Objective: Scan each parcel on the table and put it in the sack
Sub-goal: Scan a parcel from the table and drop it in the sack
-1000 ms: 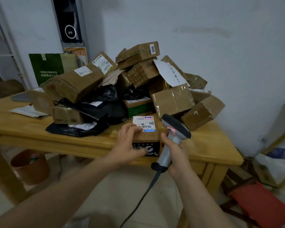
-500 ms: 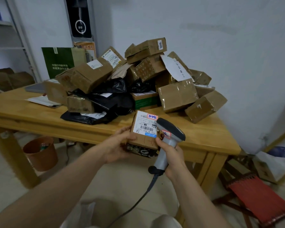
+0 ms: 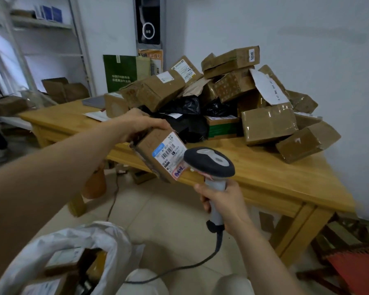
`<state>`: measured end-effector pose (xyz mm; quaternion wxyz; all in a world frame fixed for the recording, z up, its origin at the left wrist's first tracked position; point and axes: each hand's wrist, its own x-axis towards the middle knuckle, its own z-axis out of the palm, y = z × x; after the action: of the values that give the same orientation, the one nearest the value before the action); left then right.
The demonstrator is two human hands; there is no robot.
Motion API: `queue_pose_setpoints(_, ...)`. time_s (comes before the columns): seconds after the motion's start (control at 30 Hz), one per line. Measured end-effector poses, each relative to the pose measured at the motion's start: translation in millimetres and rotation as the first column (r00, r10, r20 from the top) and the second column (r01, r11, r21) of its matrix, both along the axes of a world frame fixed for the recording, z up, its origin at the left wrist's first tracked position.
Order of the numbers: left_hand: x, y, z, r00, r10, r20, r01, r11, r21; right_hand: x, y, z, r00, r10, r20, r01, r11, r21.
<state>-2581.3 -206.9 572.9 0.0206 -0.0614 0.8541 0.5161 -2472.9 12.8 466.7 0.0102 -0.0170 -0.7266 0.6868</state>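
My left hand grips a small brown cardboard parcel from above and holds it tilted in the air, in front of the table edge. Its white barcode label faces up. My right hand holds the grey handheld scanner by its handle; the scanner head sits right beside the label, on its right. A white sack stands open on the floor at the lower left with boxes inside. Many brown boxes and black bags are piled on the wooden table.
The scanner cable trails down across the tiled floor. Under the table stands a brown bucket. A red-topped stool is at the lower right. White shelving and more cartons are at the left.
My left hand lifted the parcel off the table, moved it left and tilted it so the label turned. The scanner stayed close beside it. The view swung left and down, revealing the sack.
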Motion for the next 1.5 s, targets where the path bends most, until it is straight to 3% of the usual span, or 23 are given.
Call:
queue_pose_setpoints(0.2,3,-28,2,0.999,0.044,-0.001,-0.044,0.987,-0.154,11,-24,-8,0.996,0.083,-0.032,-0.072,0.965,0.25)
queue_pose_setpoints(0.6,-1,-51,-13,0.997,0.069,0.031,-0.064,0.989,-0.136,18,-42,-2,0.987,0.137,-0.089,-0.092,0.916,0.391)
queue_pose_setpoints(0.93,1,-62,-17,0.995,0.089,0.042,-0.084,0.991,-0.108,18,-50,0,0.984,0.165,-0.073,-0.126,0.915,0.383)
queue_pose_setpoints(1.1,13,-83,-34,0.98,0.159,0.119,-0.154,0.987,-0.048,16,-62,-4,0.978,0.209,0.005,-0.202,0.938,0.282)
queue_pose_setpoints(1.3,56,-169,-135,0.88,0.373,0.295,-0.418,0.902,0.107,11,-99,-32,0.94,0.289,0.181,-0.313,0.942,0.121)
queue_pose_setpoints(1.5,124,-248,-276,0.638,0.564,0.525,-0.718,0.681,0.141,5,-157,-70,0.857,0.371,0.358,-0.406,0.913,0.025)
